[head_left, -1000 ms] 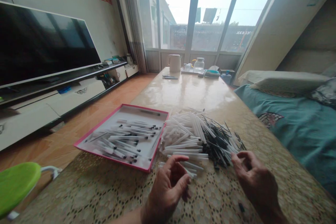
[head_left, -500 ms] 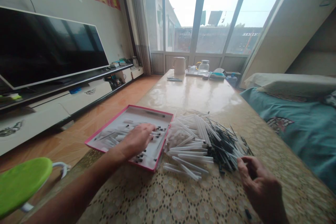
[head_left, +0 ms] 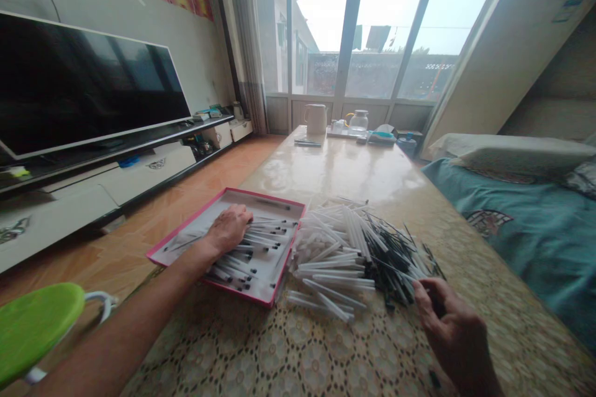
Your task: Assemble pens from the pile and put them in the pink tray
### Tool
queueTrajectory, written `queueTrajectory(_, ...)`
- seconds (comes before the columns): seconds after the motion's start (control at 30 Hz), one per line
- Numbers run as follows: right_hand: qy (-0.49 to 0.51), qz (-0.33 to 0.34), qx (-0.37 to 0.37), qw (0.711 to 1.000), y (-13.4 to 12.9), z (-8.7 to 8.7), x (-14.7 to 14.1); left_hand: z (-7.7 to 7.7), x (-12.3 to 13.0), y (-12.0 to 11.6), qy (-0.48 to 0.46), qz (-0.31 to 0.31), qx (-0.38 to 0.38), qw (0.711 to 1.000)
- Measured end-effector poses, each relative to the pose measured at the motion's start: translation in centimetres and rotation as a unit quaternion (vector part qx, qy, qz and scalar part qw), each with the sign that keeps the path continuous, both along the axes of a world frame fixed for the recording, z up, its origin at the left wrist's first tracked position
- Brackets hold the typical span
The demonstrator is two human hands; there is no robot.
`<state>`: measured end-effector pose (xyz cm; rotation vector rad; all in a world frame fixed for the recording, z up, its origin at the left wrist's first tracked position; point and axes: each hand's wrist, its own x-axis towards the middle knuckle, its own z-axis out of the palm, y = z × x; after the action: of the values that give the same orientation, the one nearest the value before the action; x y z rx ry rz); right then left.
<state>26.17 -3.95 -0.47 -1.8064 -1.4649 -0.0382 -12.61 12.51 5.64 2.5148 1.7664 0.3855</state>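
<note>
My left hand [head_left: 230,224] is over the shallow pink-rimmed tray [head_left: 302,223], back upward, with its fingers bent down among the sticks. The fingertips are hidden, so whether they grip anything does not show. Thin pale sticks with black ends [head_left: 267,242] lie in the tray, most ends pointing right. My right hand [head_left: 449,316] is closed in a pinch at the right side of the piles, and a thin stick [head_left: 404,274] runs from its fingertips toward the dark pile. Between the hands lie a heap of white plastic tubes [head_left: 333,267] and a pile of thin black sticks [head_left: 395,254].
The long table [head_left: 298,353] has a patterned cover. A small dark piece [head_left: 434,378] lies near its front. At the far end stand a pitcher [head_left: 316,119], a glass jug [head_left: 358,121] and a tissue pack [head_left: 382,135]. A green stool [head_left: 40,329] is at left, a teal-covered seat [head_left: 526,217] at right.
My left hand has moved left and slightly back over the tray, uncovering more black-ended sticks. My right hand keeps its pinch beside the pile. The view has shifted slightly.
</note>
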Motion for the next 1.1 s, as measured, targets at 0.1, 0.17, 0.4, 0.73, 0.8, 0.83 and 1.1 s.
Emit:
queueTrajectory(0.1,-0.003,0.017,0.005,1.0,0.0,-0.1,0.0,0.9,0.1,-0.7,-0.001,-0.004,0.023,1.0)
queueTrajectory(0.17,0.0,0.038,0.009,0.999,-0.1,0.0,-0.4,1.6,0.9,-2.0,-0.015,-0.01,0.042,0.999)
queueTrajectory(0.4,-0.109,0.173,0.114,0.972,-1.0,2.4,-2.9,1.7,8.9,-11.0,-0.217,-0.183,-0.03,0.958)
queueTrajectory(0.73,-0.238,0.356,-0.064,0.901,-1.6,1.7,-4.6,-4.2,13.0,-14.1,-0.293,-0.265,-0.078,0.915)
queueTrajectory(0.8,-0.212,0.354,-0.095,0.906,-1.7,1.2,-4.4,-5.5,12.6,-13.8,-0.264,-0.285,-0.027,0.921)
queueTrajectory(0.83,-0.204,0.357,-0.107,0.905,-1.7,1.1,-4.3,-6.0,12.5,-13.6,-0.247,-0.297,-0.009,0.922)
queueTrajectory(1.1,-0.214,0.369,-0.142,0.893,-1.9,0.7,-5.0,-6.6,12.6,-13.7,-0.14,-0.331,0.01,0.933)
